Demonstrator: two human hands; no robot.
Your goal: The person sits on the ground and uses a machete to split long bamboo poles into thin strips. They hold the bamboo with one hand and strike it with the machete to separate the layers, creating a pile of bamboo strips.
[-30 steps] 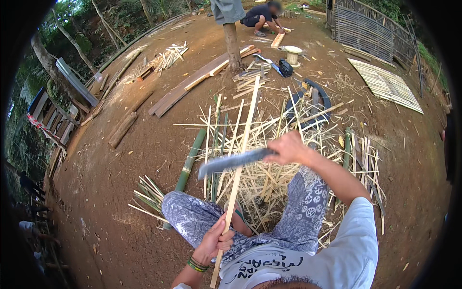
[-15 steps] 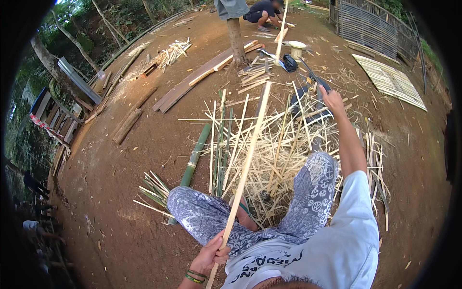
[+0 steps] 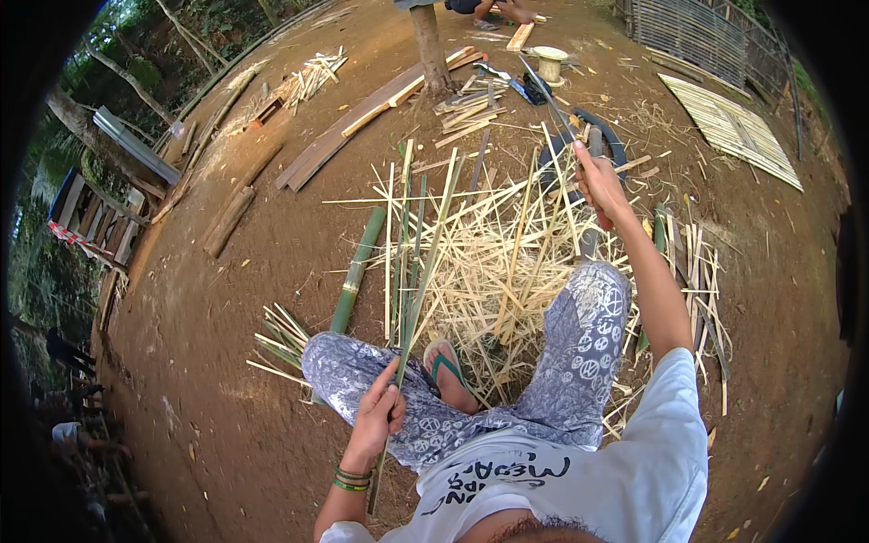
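My left hand (image 3: 375,418) is closed round a long, thin bamboo strip (image 3: 426,271), its index finger lying along it. The strip slants up and away over my left knee, a greenish side showing. Raised over the far right of the pile, my right hand (image 3: 601,188) grips the handle of a long-bladed knife (image 3: 547,93). The blade points up and to the left, apart from the strip. Between my legs and beyond spreads a heap of pale bamboo strips and shavings (image 3: 489,271). A green bamboo pole (image 3: 358,271) lies left of it.
A black tyre (image 3: 613,145) lies behind my right hand. Farther off are a tree trunk (image 3: 432,54), a wooden spool (image 3: 549,65), planks (image 3: 348,127) and a slatted bamboo panel (image 3: 729,131). Another person (image 3: 484,11) is partly visible at the top edge.
The strip has turned from its pale face to a greenish side, and its far end has swung left. My left hand has shifted left and away from me. My right hand has come slightly left with the knife.
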